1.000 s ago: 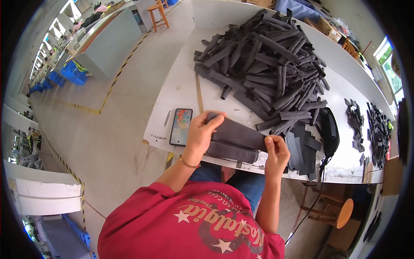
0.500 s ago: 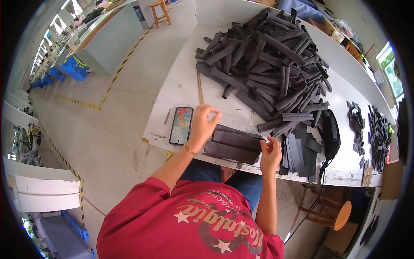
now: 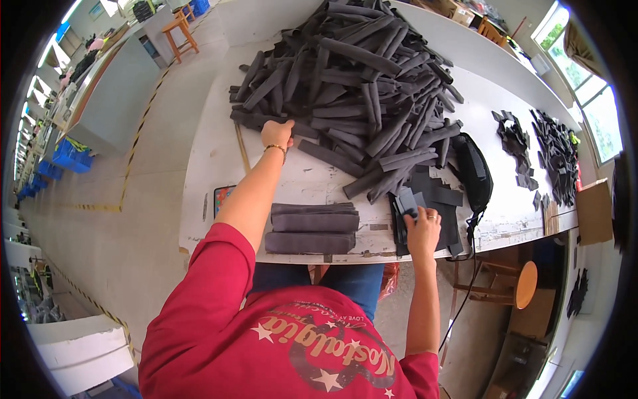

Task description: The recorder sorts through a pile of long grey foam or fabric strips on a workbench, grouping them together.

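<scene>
A big heap of dark grey fabric tubes [image 3: 345, 86] covers the far middle of the white table [image 3: 212, 126]. My left hand [image 3: 278, 134] is at the heap's near left edge, its fingers closed on a dark grey fabric tube [image 3: 306, 129]. To the right, my right hand [image 3: 423, 229] pinches a thin grey rectangular piece [image 3: 407, 202] from a stack of flat dark pieces [image 3: 438, 196]; its fingertips are partly hidden. Between my arms, near the front edge, several flattened tubes [image 3: 312, 229] lie side by side in a neat stack.
A phone [image 3: 222, 197] is partly covered by my left forearm. A tan wooden strip [image 3: 242, 147] lies left of the heap. A black bag [image 3: 473, 173] with a hanging cord sits right of the flat pieces. More dark scraps [image 3: 555, 159] lie far right. A wooden stool [image 3: 525, 284] stands below.
My left hand has moved from beside the phone out to the heap. My right hand has left the neat stack for the grey pieces at right. The view has shifted too.
</scene>
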A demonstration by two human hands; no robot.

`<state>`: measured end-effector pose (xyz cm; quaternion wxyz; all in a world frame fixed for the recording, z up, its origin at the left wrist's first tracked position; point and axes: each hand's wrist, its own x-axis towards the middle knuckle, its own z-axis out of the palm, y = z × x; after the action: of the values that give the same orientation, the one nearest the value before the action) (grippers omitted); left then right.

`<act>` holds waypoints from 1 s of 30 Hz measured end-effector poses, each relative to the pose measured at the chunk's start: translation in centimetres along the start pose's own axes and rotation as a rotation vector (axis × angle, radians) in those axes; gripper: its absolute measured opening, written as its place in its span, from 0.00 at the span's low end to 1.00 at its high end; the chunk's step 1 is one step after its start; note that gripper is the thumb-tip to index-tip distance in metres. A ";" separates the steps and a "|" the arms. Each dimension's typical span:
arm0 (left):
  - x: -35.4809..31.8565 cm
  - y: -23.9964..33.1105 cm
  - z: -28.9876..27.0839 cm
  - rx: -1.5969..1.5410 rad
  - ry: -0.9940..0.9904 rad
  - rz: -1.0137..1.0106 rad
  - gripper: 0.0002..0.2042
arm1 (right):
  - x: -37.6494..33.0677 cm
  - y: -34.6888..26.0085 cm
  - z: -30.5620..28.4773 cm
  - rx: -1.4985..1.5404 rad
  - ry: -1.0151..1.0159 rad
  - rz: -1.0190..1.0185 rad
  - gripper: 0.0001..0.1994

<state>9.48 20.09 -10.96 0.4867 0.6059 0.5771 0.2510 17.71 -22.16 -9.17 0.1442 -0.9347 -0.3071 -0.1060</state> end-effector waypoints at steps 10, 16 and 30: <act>-2.3 -1.1 -3.8 -0.663 -0.253 -0.078 0.08 | 0.5 1.0 1.3 -0.179 -0.084 -0.220 0.06; -5.0 -3.2 -7.0 -0.832 -0.312 -0.136 0.07 | 0.0 1.8 0.3 0.033 0.039 -0.169 0.15; -15.9 -0.3 -7.2 -1.258 -0.655 -0.323 0.13 | -3.1 -11.4 -6.9 0.679 -0.119 -0.237 0.19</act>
<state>-0.19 7.25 -4.25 0.9217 0.1629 0.2304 0.2660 7.60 -17.33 -1.31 0.4151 -0.7959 -0.4388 0.0404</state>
